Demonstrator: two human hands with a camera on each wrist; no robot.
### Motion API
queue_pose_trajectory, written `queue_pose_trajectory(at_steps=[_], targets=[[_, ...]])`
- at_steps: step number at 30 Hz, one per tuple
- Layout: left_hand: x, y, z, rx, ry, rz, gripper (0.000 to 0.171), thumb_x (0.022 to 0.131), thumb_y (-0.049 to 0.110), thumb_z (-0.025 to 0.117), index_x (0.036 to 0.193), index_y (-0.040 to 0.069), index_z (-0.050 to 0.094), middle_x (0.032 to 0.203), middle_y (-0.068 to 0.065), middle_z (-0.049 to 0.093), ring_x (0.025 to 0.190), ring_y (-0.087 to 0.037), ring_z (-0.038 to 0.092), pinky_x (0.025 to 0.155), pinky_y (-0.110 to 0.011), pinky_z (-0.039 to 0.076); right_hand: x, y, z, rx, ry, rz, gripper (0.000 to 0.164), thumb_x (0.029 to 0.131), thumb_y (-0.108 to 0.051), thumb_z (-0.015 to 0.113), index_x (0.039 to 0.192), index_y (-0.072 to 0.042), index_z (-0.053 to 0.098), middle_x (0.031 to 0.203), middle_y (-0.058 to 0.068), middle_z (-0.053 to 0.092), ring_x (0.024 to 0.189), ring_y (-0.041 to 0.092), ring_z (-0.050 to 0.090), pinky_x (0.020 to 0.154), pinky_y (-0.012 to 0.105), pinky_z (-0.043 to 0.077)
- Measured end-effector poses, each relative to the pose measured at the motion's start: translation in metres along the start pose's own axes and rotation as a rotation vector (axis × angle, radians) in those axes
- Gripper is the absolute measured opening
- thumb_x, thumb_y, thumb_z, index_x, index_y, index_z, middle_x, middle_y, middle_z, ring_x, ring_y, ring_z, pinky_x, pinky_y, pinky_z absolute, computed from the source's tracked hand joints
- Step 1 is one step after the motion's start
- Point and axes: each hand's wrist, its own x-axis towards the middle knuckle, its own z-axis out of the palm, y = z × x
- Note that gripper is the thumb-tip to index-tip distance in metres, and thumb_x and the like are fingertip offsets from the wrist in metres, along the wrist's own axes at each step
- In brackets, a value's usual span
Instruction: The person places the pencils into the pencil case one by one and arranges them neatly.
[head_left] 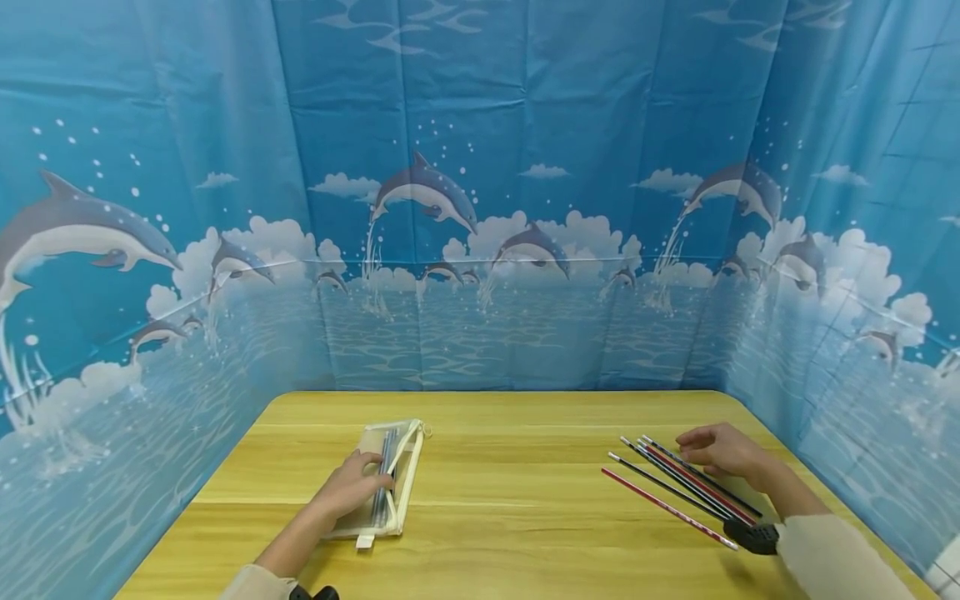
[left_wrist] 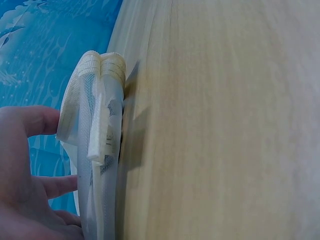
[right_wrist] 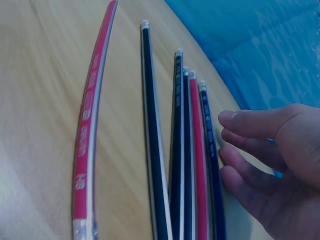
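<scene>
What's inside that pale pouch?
Dark, slender sticks, probably pencils, show through the translucent pouch. The left hand covers part of it, so anything beneath is hidden.

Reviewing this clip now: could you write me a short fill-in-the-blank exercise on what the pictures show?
1. The left hand touches the cream-edged, translucent zip pouch, while the right hand holds ____.
2. Of the slim, loose pencils on the yellow wood-grain table, four are dark and ____ are red.
3. The pencil farthest from the right hand is ____.
4. The blue curtain behind is printed with leaping ____.

Missing words: nothing; two; red; dolphins.
</scene>
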Motion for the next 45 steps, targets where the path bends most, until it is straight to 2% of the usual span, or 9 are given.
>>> queue_pose_trajectory(at_steps=[3,8,10,14,17,29,35,40,45], targets=[[0.001,0.001,0.0,0.003,-0.006,-0.007,0.065,0.088,0.03,0.073,0.143,0.001,0.057,0.162,-0.038,0.019,0.145,-0.061,0.02,0.108,-0.077,0.025,0.002,0.007,0.002,-0.015,0.018,-0.016,0.045,0.099,-0.008,0.069,0.133,0.018,0.056,0.121,0.023,0.067,0.105,0.031,0.067,0.085,0.043,0.057],[0.001,0.002,-0.001,0.007,-0.001,0.0,0.064,0.088,0.029,0.073,0.143,0.001,0.056,0.162,-0.038,0.019,0.145,-0.061,0.02,0.108,-0.077,0.025,0.001,0.011,0.004,-0.059,0.027,-0.076,0.04,0.099,0.0,0.065,0.131,0.022,0.056,0.122,0.031,0.064,0.105,0.036,0.067,0.085,0.043,0.058],[0.001,0.003,-0.002,0.006,0.0,0.002,0.064,0.088,0.029,0.073,0.143,0.002,0.056,0.162,-0.037,0.018,0.145,-0.061,0.02,0.107,-0.076,0.026,0.001,0.009,0.005,-0.122,0.043,-0.095,0.038,0.098,0.0,0.067,0.129,0.019,0.059,0.121,0.03,0.065,0.105,0.039,0.066,0.083,0.044,0.058],[0.002,0.005,-0.003,0.009,0.0,0.005,0.064,0.089,0.029,0.073,0.144,0.001,0.056,0.163,-0.037,0.017,0.145,-0.061,0.019,0.107,-0.076,0.026,0.005,0.004,0.007,-0.283,0.087,-0.106,0.029,0.095,-0.002,0.07,0.121,0.01,0.07,0.112,0.021,0.07,0.1,0.038,0.067,0.079,0.048,0.058],[0.002,0.005,-0.003,0.013,0.003,0.01,0.064,0.089,0.028,0.073,0.144,0.001,0.056,0.162,-0.037,0.018,0.145,-0.061,0.019,0.108,-0.076,0.025,0.008,0.001,0.007,-0.336,0.087,-0.095,0.025,0.095,-0.001,0.069,0.118,0.008,0.072,0.109,0.018,0.072,0.097,0.037,0.068,0.078,0.05,0.058],[0.001,0.003,0.001,0.0,0.01,0.008,0.065,0.086,0.03,0.074,0.142,0.0,0.058,0.161,-0.039,0.019,0.144,-0.062,0.02,0.109,-0.077,0.02,0.008,0.0,0.008,-0.282,0.069,-0.099,0.024,0.093,0.002,0.067,0.115,0.01,0.072,0.105,0.015,0.072,0.094,0.033,0.068,0.076,0.047,0.058],[-0.002,0.001,0.002,-0.001,0.007,0.006,0.066,0.085,0.029,0.073,0.142,-0.001,0.057,0.16,-0.04,0.019,0.144,-0.063,0.02,0.109,-0.077,0.021,0.006,0.0,0.015,-0.27,0.104,-0.107,0.025,0.091,0.001,0.067,0.114,0.007,0.073,0.102,0.01,0.072,0.085,0.023,0.063,0.067,0.04,0.053],[-0.003,0.001,0.0,0.017,0.017,0.02,0.065,0.087,0.028,0.073,0.143,-0.001,0.056,0.161,-0.039,0.019,0.145,-0.061,0.02,0.11,-0.077,0.021,0.009,-0.005,0.021,-0.241,0.156,-0.114,0.027,0.092,-0.001,0.066,0.117,0.007,0.072,0.101,0.009,0.069,0.081,0.023,0.056,0.064,0.039,0.047],[-0.002,0.001,0.002,0.01,0.011,0.012,0.066,0.086,0.03,0.074,0.142,-0.001,0.057,0.161,-0.039,0.019,0.144,-0.063,0.02,0.109,-0.077,0.02,0.011,-0.014,0.025,-0.202,0.175,-0.109,0.028,0.092,-0.003,0.068,0.118,0.008,0.071,0.098,0.01,0.068,0.08,0.023,0.055,0.061,0.037,0.048]])
